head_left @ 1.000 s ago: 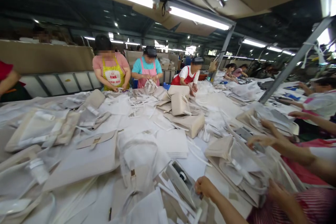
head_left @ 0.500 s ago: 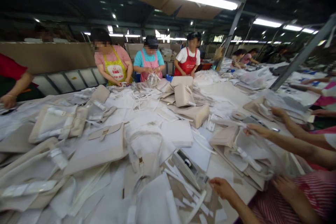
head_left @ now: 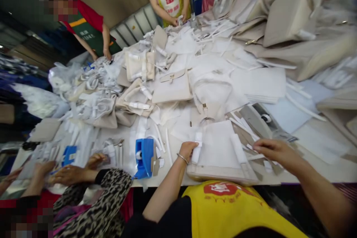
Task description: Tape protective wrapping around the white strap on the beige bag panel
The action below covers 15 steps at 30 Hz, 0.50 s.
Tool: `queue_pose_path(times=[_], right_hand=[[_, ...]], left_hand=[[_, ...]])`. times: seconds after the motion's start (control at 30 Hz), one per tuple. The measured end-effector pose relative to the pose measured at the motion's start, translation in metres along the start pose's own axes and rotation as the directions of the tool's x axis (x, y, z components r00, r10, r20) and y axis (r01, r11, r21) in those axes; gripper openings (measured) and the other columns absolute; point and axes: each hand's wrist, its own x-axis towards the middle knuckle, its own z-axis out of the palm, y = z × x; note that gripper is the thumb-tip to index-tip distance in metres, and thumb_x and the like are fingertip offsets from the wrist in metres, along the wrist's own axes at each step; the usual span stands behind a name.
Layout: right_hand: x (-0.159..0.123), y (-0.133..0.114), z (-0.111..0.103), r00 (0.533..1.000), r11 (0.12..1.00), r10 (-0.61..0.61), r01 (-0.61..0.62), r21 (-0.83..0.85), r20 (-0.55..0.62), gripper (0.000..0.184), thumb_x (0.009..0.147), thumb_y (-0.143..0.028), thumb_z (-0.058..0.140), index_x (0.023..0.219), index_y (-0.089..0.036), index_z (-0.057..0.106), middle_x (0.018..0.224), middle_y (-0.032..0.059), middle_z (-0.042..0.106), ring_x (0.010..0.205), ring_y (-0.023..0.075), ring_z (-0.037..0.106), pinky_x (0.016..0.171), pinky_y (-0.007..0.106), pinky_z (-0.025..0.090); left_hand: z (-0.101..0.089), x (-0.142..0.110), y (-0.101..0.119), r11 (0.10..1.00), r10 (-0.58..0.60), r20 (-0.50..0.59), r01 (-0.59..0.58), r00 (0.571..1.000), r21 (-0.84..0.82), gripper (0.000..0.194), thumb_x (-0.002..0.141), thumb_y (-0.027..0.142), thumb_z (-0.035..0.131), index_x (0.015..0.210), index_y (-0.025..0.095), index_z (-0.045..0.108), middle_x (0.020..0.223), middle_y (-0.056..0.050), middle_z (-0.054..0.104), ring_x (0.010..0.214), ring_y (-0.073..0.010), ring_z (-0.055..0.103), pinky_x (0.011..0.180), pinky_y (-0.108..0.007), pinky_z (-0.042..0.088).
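Pale bag held at its left side on the bench

1 pale bag point(head_left: 219, 145) is found flat at the near edge of the bench point(head_left: 281, 179), directly in front of the yellow apron point(head_left: 228, 208). White wrapping point(head_left: 196, 150) on the bag's left side is gripped by the left hand point(head_left: 189, 150), which is closed on it with the fingertips at its upper part. A bracelet is worn on that wrist. The right hand point(head_left: 272, 151) is held open, fingers extended and slightly bent, to the right of the bag; whether the scraps below are touched cannot be told.

1 grey tape dispenser point(head_left: 258, 119) is noted just beyond the right hand, and 1 blue tape dispenser point(head_left: 144, 158) is placed left of the bag. A clasped bag point(head_left: 172, 87) is laid farther off, to the left. Stacked white sheets point(head_left: 262, 83) are located on the far right side. At near left, clear-wrapped items are handled by a person in a leopard-print sleeve point(head_left: 111, 189). At the far side, 3 persons in aprons are observed.
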Motion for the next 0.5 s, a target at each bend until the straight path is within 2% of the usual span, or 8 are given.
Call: queue_pose_path(times=[0.03,0.07,0.17,0.23,0.3,0.5], right_hand=[[0.008,-0.025,0.021,0.988,0.996,-0.045,0.034,0.077,0.148,0.024,0.069,-0.04,0.053,0.072,-0.018,0.06,0.063,0.0024,0.056,0.059,0.0138,0.05,0.051,0.023,0.037],[0.017,-0.046,0.043,0.971,0.99,-0.084,0.056,0.132,0.225,0.024,0.069,-0.04,0.052,0.071,-0.017,0.059,0.062,0.0015,0.055,0.059,0.0126,0.048,0.051,0.022,0.036],[0.045,-0.082,0.102,0.931,0.976,-0.103,0.027,0.214,0.351,0.023,0.069,-0.036,0.05,0.067,-0.014,0.056,0.056,-0.0009,0.05,0.049,0.0081,0.04,0.044,0.02,0.03],[0.058,-0.085,0.13,0.924,0.972,-0.082,-0.008,0.233,0.372,0.022,0.067,-0.035,0.05,0.065,-0.014,0.055,0.052,-0.0022,0.047,0.045,0.0067,0.036,0.042,0.019,0.026],[0.066,-0.08,0.148,0.933,0.97,-0.076,-0.013,0.241,0.353,0.021,0.066,-0.035,0.05,0.061,-0.014,0.054,0.05,-0.0027,0.045,0.046,0.0069,0.036,0.044,0.02,0.028],[0.076,-0.06,0.165,0.955,0.989,-0.089,0.05,0.141,0.282,0.024,0.065,-0.037,0.051,0.056,-0.015,0.052,0.049,-0.0028,0.044,0.049,0.0089,0.038,0.048,0.021,0.029]], left_hand=[[0.0,-0.001,0.0,1.0,0.001,0.007,-0.001,1.0,-0.001,0.029,0.049,0.03,0.065,0.048,0.015,0.04,0.034,0.008,0.031,0.03,-0.0028,0.024,0.033,-0.018,0.013],[-0.001,-0.002,-0.001,1.0,0.003,0.014,-0.003,1.0,-0.001,0.028,0.05,0.029,0.065,0.048,0.015,0.041,0.034,0.008,0.031,0.03,-0.0029,0.025,0.033,-0.019,0.013],[-0.002,-0.004,-0.001,1.0,0.015,0.033,-0.015,0.999,0.004,0.026,0.049,0.028,0.066,0.049,0.013,0.045,0.034,0.008,0.032,0.031,-0.0026,0.025,0.034,-0.019,0.013],[-0.003,-0.003,-0.002,0.999,0.036,0.046,-0.038,0.998,0.028,0.025,0.05,0.029,0.066,0.051,0.012,0.047,0.034,0.008,0.033,0.032,-0.0025,0.025,0.035,-0.019,0.014],[-0.004,-0.001,-0.003,0.996,0.064,0.05,-0.067,0.997,0.064,0.025,0.051,0.03,0.065,0.052,0.011,0.049,0.034,0.008,0.033,0.033,-0.0026,0.026,0.036,-0.019,0.015],[-0.008,0.006,-0.01,0.984,0.124,0.073,-0.132,0.99,0.123,0.031,0.052,0.036,0.066,0.061,0.008,0.056,0.042,0.006,0.039,0.039,-0.0032,0.029,0.04,-0.019,0.018]])
